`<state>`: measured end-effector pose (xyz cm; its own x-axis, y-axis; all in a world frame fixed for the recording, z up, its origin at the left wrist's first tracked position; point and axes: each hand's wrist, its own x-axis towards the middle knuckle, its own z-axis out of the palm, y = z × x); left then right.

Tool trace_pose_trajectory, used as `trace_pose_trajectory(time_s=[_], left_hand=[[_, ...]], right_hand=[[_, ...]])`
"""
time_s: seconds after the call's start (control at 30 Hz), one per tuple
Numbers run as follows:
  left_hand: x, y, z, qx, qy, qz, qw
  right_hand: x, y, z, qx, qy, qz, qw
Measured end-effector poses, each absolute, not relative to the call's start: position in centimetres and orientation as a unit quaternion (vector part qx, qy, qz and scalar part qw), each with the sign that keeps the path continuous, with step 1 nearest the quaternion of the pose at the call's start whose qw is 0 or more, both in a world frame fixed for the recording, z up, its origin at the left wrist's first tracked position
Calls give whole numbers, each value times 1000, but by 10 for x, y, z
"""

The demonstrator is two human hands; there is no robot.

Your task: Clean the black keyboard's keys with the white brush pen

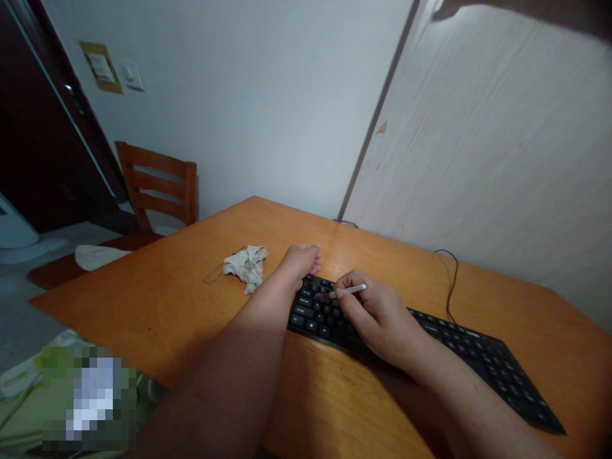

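Observation:
A black keyboard (pixel 329 319) lies at a slant on the wooden table. My right hand (pixel 375 312) is over its left half, pinching a small brush (pixel 354 289) with a white handle. The brush's dark tip rests on or just above the keys near the left end. At the keyboard's far left corner, my left hand (pixel 302 258) grips the edge with its fingers curled; part of that grip is hidden behind the wrist. A crumpled grey-white cloth (pixel 247 264) lies to the left of my left hand.
The wooden table (pixel 191 306) reaches to the wall. A black cable (pixel 453 274) runs from behind the keyboard toward the back edge. A thin wire-like loop (pixel 213 274) pokes out beside the cloth. A wooden chair (pixel 157 185) stands at the table's left side.

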<state>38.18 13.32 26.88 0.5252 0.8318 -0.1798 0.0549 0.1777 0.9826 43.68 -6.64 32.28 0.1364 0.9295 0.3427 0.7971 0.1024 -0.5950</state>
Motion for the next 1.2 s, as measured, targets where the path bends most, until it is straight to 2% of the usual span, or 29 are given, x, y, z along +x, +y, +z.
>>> trace_pose_trajectory(time_s=[0.57,0.8,0.97,1.2], left_hand=[[382,133,270,573,393,288,659],[382,133,270,578,392,288,655],[382,133,271,580,393,287,653],[382,132,272,578,395,284,655]], right_hand=[[424,-80,347,-655,-681,130,300],[429,-80,346,-647,-663,126,356],[428,-79,344,-651,-668,126,337],[423,-79,344,-634,-660,151,375]])
